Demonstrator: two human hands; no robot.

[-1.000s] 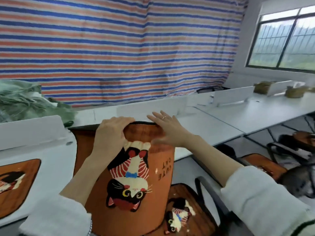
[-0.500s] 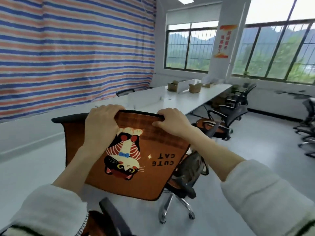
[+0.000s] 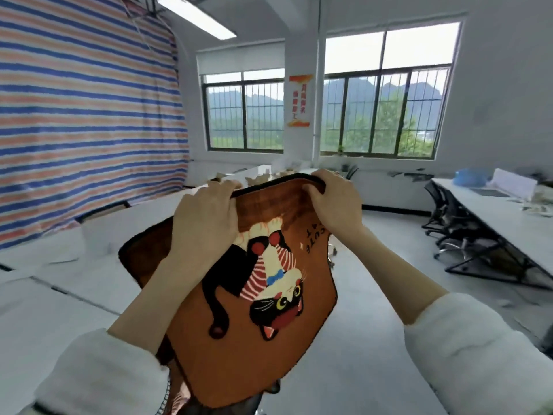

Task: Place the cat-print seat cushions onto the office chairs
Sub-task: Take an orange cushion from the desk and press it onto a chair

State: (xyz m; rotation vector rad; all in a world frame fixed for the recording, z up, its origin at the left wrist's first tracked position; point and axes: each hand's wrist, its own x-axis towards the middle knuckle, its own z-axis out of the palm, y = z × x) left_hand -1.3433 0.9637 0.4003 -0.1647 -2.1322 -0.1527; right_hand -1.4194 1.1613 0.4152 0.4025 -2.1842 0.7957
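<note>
Plush orange cat-print cushion (image 3: 254, 310) held up in mid-air, near the camera.

Both the left hand (image 3: 206, 217) and right hand (image 3: 333, 202) are clenched on its black-piped top edge; the soft, rounded-square pad hangs down, its cat upside down.

striped tarp (image 3: 83, 115) beside barred windows (image 3: 380, 115)

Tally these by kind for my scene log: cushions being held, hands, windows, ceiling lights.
cat-print cushion: 1
hands: 2 (left hand, right hand, fingers of both curled over its top edge)
windows: 2 (left window, right window)
ceiling light: 1
Total: 6
</note>
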